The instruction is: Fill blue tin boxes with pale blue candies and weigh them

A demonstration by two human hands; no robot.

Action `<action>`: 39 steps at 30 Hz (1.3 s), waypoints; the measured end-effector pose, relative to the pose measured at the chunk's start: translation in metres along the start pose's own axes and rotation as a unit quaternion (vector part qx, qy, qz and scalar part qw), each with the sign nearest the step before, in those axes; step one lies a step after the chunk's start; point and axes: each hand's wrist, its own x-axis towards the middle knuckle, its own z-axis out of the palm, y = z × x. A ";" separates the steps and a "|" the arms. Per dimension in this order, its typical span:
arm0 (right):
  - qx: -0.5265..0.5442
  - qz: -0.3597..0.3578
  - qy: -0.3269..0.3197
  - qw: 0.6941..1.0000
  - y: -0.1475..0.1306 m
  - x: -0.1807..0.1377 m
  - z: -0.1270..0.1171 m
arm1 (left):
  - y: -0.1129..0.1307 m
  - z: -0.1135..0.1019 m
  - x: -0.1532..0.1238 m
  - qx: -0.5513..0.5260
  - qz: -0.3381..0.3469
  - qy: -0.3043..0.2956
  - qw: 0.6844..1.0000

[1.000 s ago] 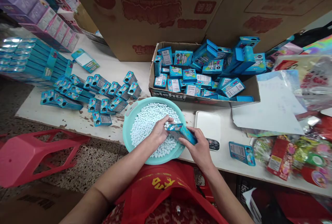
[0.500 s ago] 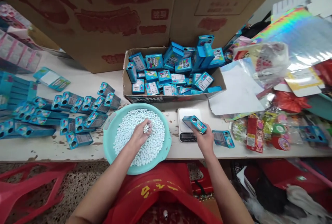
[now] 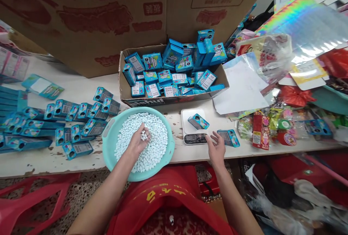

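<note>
My left hand (image 3: pixel 139 141) is closed around some small white candies, above the heap of candies (image 3: pixel 154 144) in a turquoise basin (image 3: pixel 171 142). A blue candy box (image 3: pixel 198 121) lies on the pan of a small white kitchen scale (image 3: pixel 186 123). My right hand (image 3: pixel 216 147) holds nothing; its fingers are apart, just below the scale's right side. Close to its fingertips, a second blue box (image 3: pixel 229 138) lies on the table. The reading on the scale's display is too small to make out.
Behind the basin, a cardboard tray (image 3: pixel 174 99) holds many blue boxes, backed by a large carton (image 3: pixel 95 21). More blue boxes (image 3: pixel 78 149) stand in rows at left. White paper (image 3: pixel 239 90) and wrapped sweets (image 3: pixel 261 130) lie to the right. A red stool (image 3: pixel 35 202) is below.
The blue box that was in my right hand now rests on the scale. That hand has let go and drawn back toward me. My left hand keeps its candies over the basin.
</note>
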 end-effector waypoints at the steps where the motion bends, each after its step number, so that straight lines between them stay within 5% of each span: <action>1: -0.001 0.002 -0.003 1.000 0.004 -0.002 -0.002 | 0.000 -0.001 0.001 -0.003 0.004 0.008 1.000; 12: -0.003 -0.018 0.000 1.000 0.012 0.004 -0.002 | -0.003 -0.001 -0.004 0.075 0.015 -0.012 0.997; 18: -0.002 -0.081 -0.034 0.996 -0.012 0.017 0.017 | -0.001 -0.006 -0.006 0.075 0.026 0.002 0.997; 26: -0.007 -0.134 -0.058 0.989 -0.073 0.016 0.048 | -0.002 -0.003 -0.016 0.023 0.016 -0.062 0.998; 33: -0.048 -0.316 -0.273 0.907 -0.126 -0.055 0.078 | 0.017 0.031 -0.074 -0.016 0.204 -0.141 0.969; 39: -0.069 -0.338 -0.310 0.886 -0.128 -0.081 0.101 | 0.014 0.037 -0.081 0.017 0.309 -0.084 0.947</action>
